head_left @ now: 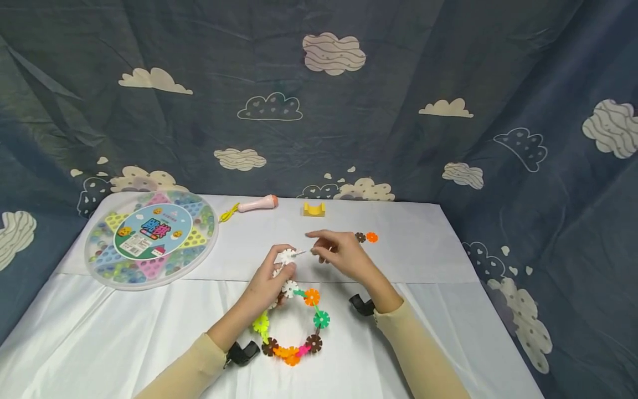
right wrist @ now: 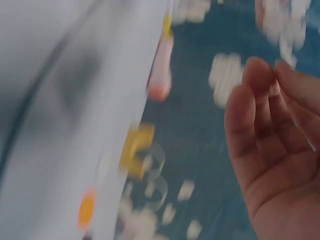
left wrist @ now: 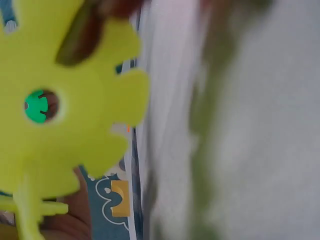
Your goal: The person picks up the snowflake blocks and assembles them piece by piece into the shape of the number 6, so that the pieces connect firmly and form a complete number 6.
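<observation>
My left hand (head_left: 269, 281) pinches a white snowflake disc (head_left: 287, 255) at the upper end of a chain of interlocking discs. A thin white piece (head_left: 299, 253) juts from it toward the right hand. Below hangs or lies a loop with an orange disc (head_left: 312, 297), a green disc (head_left: 321, 320), dark brown discs (head_left: 314, 343) and yellow-green ones (head_left: 261, 323). In the left wrist view a yellow-green disc (left wrist: 85, 105) fills the near left. My right hand (head_left: 344, 253) hovers just right of the white piece, apart from it, fingers loosely bent; nothing shows between its fingertips (right wrist: 257, 72).
Behind the right hand lie a brown disc (head_left: 360, 237) and an orange disc (head_left: 372, 237). A yellow U-shaped block (head_left: 314, 209) and a pink handle with yellow cord (head_left: 257, 203) are along the back edge. A round board-game case (head_left: 204, 249) occupies the left.
</observation>
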